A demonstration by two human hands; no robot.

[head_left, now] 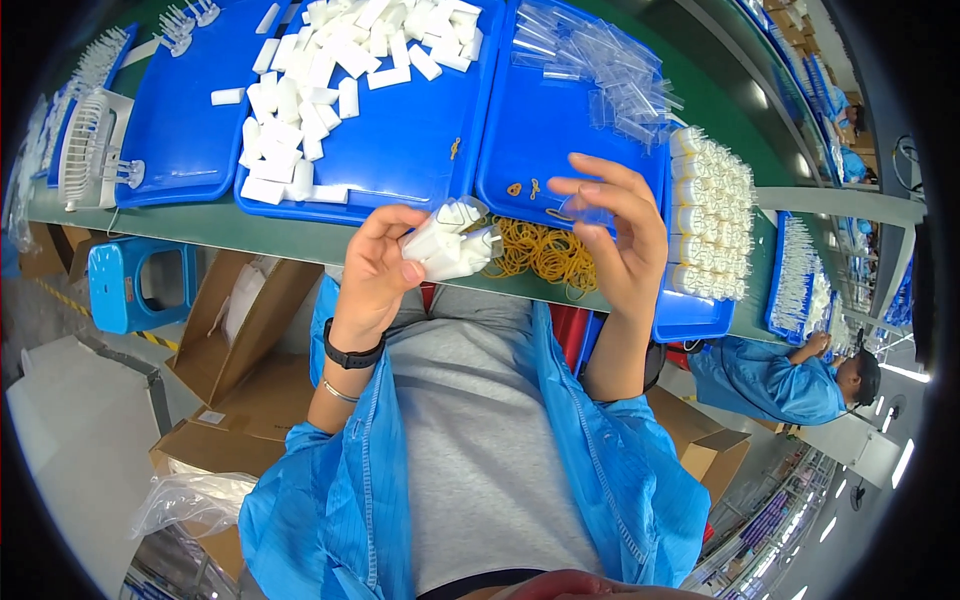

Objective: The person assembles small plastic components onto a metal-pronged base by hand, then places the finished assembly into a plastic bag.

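My left hand (pixel 372 258) is closed round a small bunch of white block-shaped pieces (pixel 447 250), some with clear plastic at their far ends. To its right, my right hand (pixel 632 235) is raised over the table's near edge with its fingers curled. Between its thumb and fingers shows a clear plastic piece (pixel 588 211), partly hidden by the fingers. A heap of yellow rubber bands (pixel 545 252) lies between the two hands. Beyond the left hand, a blue tray (pixel 400 150) bears many loose white blocks (pixel 330 50).
Another blue tray (pixel 530 150) holds clear plastic sleeves (pixel 590 60) and a few rubber bands. Banded white bundles (pixel 710 215) stand in rows at the right. A white fan (pixel 88 150) stands at the left. Below are a blue stool (pixel 140 283) and cardboard boxes (pixel 245 385). A co-worker (pixel 780 375) sits far right.
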